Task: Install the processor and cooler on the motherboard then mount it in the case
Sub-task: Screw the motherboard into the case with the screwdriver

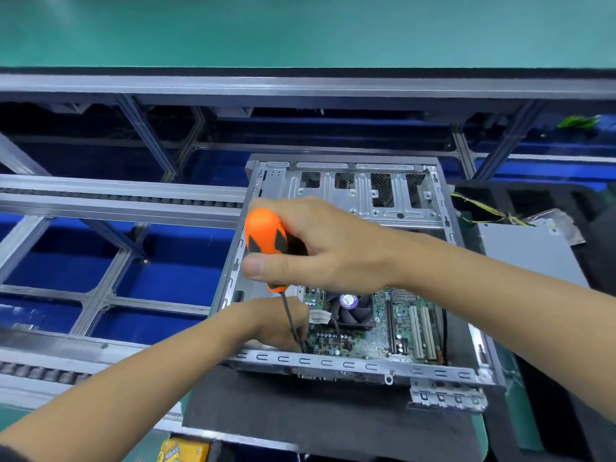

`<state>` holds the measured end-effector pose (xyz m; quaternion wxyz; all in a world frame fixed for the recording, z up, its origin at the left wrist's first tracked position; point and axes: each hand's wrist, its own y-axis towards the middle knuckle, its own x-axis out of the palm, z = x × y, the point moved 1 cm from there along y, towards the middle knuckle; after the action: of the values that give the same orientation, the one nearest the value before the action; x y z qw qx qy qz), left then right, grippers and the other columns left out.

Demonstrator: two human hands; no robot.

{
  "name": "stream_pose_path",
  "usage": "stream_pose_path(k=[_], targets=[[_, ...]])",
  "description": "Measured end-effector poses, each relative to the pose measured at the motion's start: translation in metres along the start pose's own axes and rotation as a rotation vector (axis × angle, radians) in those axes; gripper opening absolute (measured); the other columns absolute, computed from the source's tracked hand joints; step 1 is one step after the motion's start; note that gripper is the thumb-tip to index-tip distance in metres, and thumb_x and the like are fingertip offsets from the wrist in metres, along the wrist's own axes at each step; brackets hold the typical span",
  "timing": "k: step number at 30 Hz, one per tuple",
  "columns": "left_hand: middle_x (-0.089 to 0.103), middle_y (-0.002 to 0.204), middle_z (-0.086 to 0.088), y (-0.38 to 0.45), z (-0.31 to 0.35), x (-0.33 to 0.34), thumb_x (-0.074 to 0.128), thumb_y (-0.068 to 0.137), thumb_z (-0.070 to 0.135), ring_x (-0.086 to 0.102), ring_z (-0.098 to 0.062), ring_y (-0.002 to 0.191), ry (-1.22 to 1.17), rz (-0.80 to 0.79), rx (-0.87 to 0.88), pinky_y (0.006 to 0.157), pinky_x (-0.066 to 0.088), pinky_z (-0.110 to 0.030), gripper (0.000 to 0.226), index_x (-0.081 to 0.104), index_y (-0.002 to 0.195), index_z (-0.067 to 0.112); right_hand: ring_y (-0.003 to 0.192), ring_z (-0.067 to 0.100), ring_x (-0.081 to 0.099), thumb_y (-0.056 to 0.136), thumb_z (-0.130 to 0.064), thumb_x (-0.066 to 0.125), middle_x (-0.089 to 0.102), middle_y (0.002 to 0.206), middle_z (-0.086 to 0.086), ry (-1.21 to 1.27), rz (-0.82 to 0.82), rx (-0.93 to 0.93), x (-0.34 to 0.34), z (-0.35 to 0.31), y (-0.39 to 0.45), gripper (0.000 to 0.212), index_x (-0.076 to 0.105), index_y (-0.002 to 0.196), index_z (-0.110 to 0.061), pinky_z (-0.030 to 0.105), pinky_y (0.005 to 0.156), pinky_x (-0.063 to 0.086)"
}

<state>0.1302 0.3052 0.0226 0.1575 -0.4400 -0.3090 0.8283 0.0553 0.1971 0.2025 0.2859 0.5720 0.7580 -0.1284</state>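
I see an open metal computer case (353,195) lying on its side on a dark foam mat (300,411) that covers the green counter (480,438). The motherboard (373,331) sits in the case's near half, with the cooler (350,311) and its black fan already on it. My right hand (320,248) has its grip closed around the orange-and-black handle of a screwdriver (266,241), thumb across the front, the thin shaft running down to the board's near-left corner. My left hand (280,325) rests at that same corner, its grip pinching the shaft near the tip; the tip itself is hidden. Left of the case runs an aluminium-framed conveyor (116,201) over blue trays. A grey power supply (526,248) with yellow wires lies to the right. Beyond, a second green surface (300,28) spans the room.
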Motion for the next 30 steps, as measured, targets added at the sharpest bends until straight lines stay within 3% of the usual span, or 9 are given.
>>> stream_pose_path(k=[4, 7, 11, 14, 16, 21, 24, 26, 30], targets=[[0.060, 0.063, -0.011, -0.001, 0.006, -0.002, 0.061, 0.086, 0.020, 0.041, -0.019, 0.053, 0.053, -0.008, 0.051, 0.054, 0.042, -0.034, 0.026, 0.070, 0.073, -0.001, 0.071, 0.023, 0.060, 0.093, -0.017, 0.063, 0.059, 0.080, 0.011, -0.045, -0.034, 0.011, -0.006, -0.012, -0.002, 0.019, 0.052, 0.092, -0.001, 0.036, 0.067, 0.046], [0.048, 0.062, -0.006, -0.003, 0.008, -0.002, 0.061, 0.086, 0.022, 0.034, -0.018, 0.056, 0.050, -0.037, 0.031, 0.054, 0.034, -0.031, 0.024, 0.062, 0.066, 0.008, 0.061, 0.013, 0.053, 0.088, -0.012, 0.065, 0.058, 0.070, -0.005, -0.253, -0.057, -0.067, -0.015, -0.027, -0.001, 0.023, 0.053, 0.108, -0.008, 0.019, 0.061, 0.040], [0.040, 0.049, -0.002, -0.007, 0.013, -0.001, 0.066, 0.076, 0.014, 0.031, -0.016, 0.050, 0.051, -0.067, -0.011, 0.048, 0.027, -0.026, 0.020, 0.056, 0.059, 0.011, 0.066, 0.002, 0.047, 0.089, -0.041, 0.066, 0.047, 0.064, -0.015, -0.693, -0.137, -0.050, -0.025, -0.046, 0.003, 0.022, 0.061, 0.084, -0.020, 0.015, 0.057, 0.034], [0.039, 0.048, -0.001, -0.008, 0.015, -0.001, 0.064, 0.078, 0.013, 0.031, -0.014, 0.048, 0.046, -0.071, -0.033, 0.047, 0.029, -0.026, 0.021, 0.057, 0.060, 0.006, 0.063, 0.016, 0.044, 0.088, -0.062, 0.053, 0.038, 0.064, -0.009, -0.946, -0.169, 0.088, -0.024, -0.055, 0.009, 0.047, 0.044, 0.065, -0.022, 0.027, 0.049, 0.028], [0.039, 0.048, 0.001, -0.009, 0.015, -0.003, 0.064, 0.079, 0.015, 0.031, -0.012, 0.046, 0.015, -0.078, -0.052, 0.044, 0.029, -0.024, 0.020, 0.059, 0.062, 0.005, 0.060, 0.016, 0.043, 0.088, -0.067, 0.047, 0.040, 0.068, -0.004, -1.003, -0.218, 0.144, -0.023, -0.060, 0.011, 0.049, 0.041, 0.066, -0.023, 0.032, 0.052, 0.034], [0.045, 0.052, 0.004, -0.009, 0.014, -0.003, 0.062, 0.078, 0.014, 0.039, -0.015, 0.052, -0.019, -0.108, -0.120, 0.055, 0.035, -0.028, 0.023, 0.054, 0.057, 0.017, 0.086, 0.022, 0.052, 0.093, -0.016, 0.048, 0.050, 0.105, 0.001, -0.862, -0.405, 0.117, -0.025, -0.066, 0.016, 0.007, 0.054, 0.098, -0.016, 0.041, 0.079, 0.045], [0.046, 0.055, 0.003, -0.010, 0.016, -0.004, 0.062, 0.079, 0.015, 0.039, -0.014, 0.054, 0.001, -0.126, -0.132, 0.053, 0.034, -0.026, 0.016, 0.059, 0.063, 0.015, 0.082, 0.019, 0.050, 0.092, -0.022, 0.058, 0.057, 0.083, -0.002, -0.849, -0.300, 0.011, -0.019, -0.067, 0.016, 0.010, 0.055, 0.083, -0.023, 0.041, 0.073, 0.046], [0.044, 0.053, 0.003, -0.012, 0.018, -0.004, 0.062, 0.081, 0.016, 0.035, -0.013, 0.050, -0.008, -0.119, -0.134, 0.049, 0.031, -0.024, 0.021, 0.057, 0.061, 0.014, 0.074, 0.025, 0.051, 0.097, -0.032, 0.050, 0.047, 0.066, -0.001, -0.947, -0.230, 0.016, -0.016, -0.064, 0.017, 0.033, 0.047, 0.067, -0.019, 0.037, 0.059, 0.040], [0.046, 0.054, 0.003, -0.011, 0.018, -0.002, 0.061, 0.080, 0.012, 0.039, -0.015, 0.053, -0.040, -0.080, -0.148, 0.053, 0.034, -0.025, 0.013, 0.063, 0.069, 0.006, 0.058, 0.019, 0.040, 0.099, -0.041, 0.039, 0.034, 0.067, -0.002, -1.083, -0.198, 0.107, -0.016, -0.062, 0.010, 0.039, 0.036, 0.065, -0.022, 0.032, 0.048, 0.023]])
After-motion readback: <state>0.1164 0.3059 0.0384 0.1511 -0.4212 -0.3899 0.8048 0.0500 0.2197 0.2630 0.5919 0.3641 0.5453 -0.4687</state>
